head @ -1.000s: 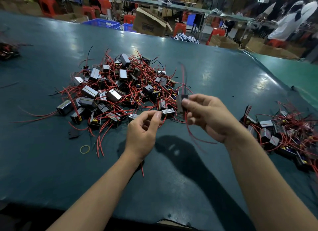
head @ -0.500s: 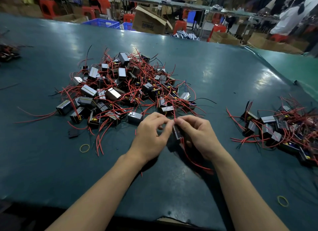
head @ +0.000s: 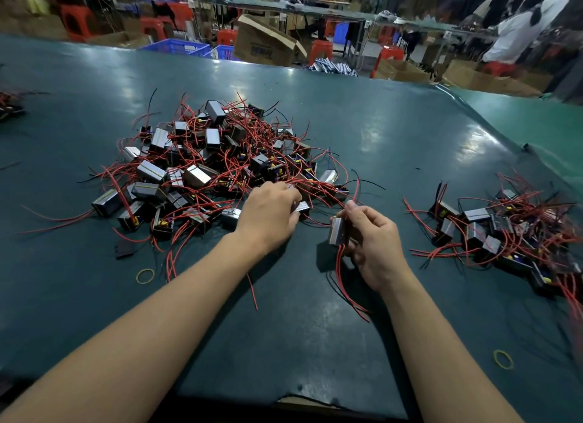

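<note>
Far left edge: we see a few stray parts (head: 8,109) with red leads, well away from both hands
Black piece (head: 123,250): flat on the table, left of the left forearm, just in front of the big pile
Rubber band (head: 145,276): a yellow loop lying near the black piece, well left of the left wrist
Big pile (head: 205,170): small silvery and black boxes tangled in red and black wires, spreading left of and beyond the left hand
Loose wire (head: 252,291): one red strand on the table between the two forearms, close to the left one
Left hand (head: 271,214): palm down at the near edge of the big pile, fingers curled round a second box
Second box (head: 301,206): we see only its silvery end poking out past the left fingertips, touching the pile's wires
Wired box (head: 337,232): the box in hand, held upright just right of the left hand, lifted clear of the table
Red wires (head: 338,262): they hang from the wired box down below the right palm and trail onto the table
Right hand (head: 372,243): closed round the wired box, thumb and fingers curled on it
Small pile (head: 504,233): more wired boxes, well right of the right hand
Other rubber band (head: 503,359): yellow, right of the right forearm, near us
Table (head: 410,123): dark green, shiny, under everything we list
</note>
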The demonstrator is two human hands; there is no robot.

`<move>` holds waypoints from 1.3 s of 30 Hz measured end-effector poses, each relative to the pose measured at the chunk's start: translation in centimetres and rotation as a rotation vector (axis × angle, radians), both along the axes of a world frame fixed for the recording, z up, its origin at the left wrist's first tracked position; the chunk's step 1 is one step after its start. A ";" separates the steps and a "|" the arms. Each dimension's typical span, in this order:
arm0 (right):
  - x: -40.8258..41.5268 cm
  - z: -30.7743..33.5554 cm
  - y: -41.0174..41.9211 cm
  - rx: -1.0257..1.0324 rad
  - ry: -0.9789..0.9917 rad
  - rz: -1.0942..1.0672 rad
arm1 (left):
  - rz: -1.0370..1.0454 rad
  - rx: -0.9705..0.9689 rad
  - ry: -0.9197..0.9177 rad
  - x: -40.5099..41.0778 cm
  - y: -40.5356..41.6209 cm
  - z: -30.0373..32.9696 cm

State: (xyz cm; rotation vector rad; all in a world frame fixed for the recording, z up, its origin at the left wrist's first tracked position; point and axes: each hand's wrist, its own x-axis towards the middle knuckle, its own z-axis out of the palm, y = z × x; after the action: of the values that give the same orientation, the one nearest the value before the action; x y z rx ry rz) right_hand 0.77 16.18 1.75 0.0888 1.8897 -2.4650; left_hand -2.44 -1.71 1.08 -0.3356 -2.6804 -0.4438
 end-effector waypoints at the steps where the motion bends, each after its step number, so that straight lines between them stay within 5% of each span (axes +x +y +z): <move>1: 0.0 0.0 -0.1 0.006 -0.001 0.001 | 0.011 0.067 -0.019 0.2 -0.3 0.0; 6: -0.2 -0.2 -0.1 -0.007 -0.034 -0.003 | 0.206 0.376 -0.021 -0.2 -2.8 1.8; 10: -0.5 -0.2 0.2 -0.068 -0.049 0.000 | 0.385 0.558 0.151 -2.0 -5.6 4.5; 13: -0.5 -0.4 0.1 -0.042 -0.038 0.029 | 0.523 0.364 0.194 -3.2 -6.9 5.8; 15: -0.6 -0.4 0.0 -0.034 -0.034 0.045 | 0.390 0.216 0.143 -3.3 -6.1 5.7; 20: -0.6 -0.3 0.1 -0.034 -0.035 0.045 | 0.224 -0.060 -0.216 -2.9 -1.1 2.0; 25: -0.3 -0.3 0.3 -0.064 -0.055 0.030 | 0.293 -0.042 -0.101 -2.9 -0.5 0.0; 29: -0.4 -0.1 0.3 -0.052 -0.070 0.036 | 0.316 0.412 0.016 -1.9 -2.1 2.4; 32: -0.5 -0.1 0.2 -0.044 -0.073 0.036 | 0.256 1.130 0.021 0.1 -2.7 4.1; 35: -0.4 -0.2 -0.1 0.005 -0.040 0.039 | -0.074 1.752 -0.294 2.6 -2.2 3.9; 39: -0.3 -0.4 -0.2 0.059 0.018 0.065 | -0.327 1.917 -0.607 5.5 -1.5 2.3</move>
State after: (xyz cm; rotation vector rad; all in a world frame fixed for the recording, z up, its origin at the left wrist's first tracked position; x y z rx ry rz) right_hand 0.50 15.93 1.31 0.0064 1.9402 -2.3766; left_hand 3.09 -3.17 3.40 0.0231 -1.3443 -2.9793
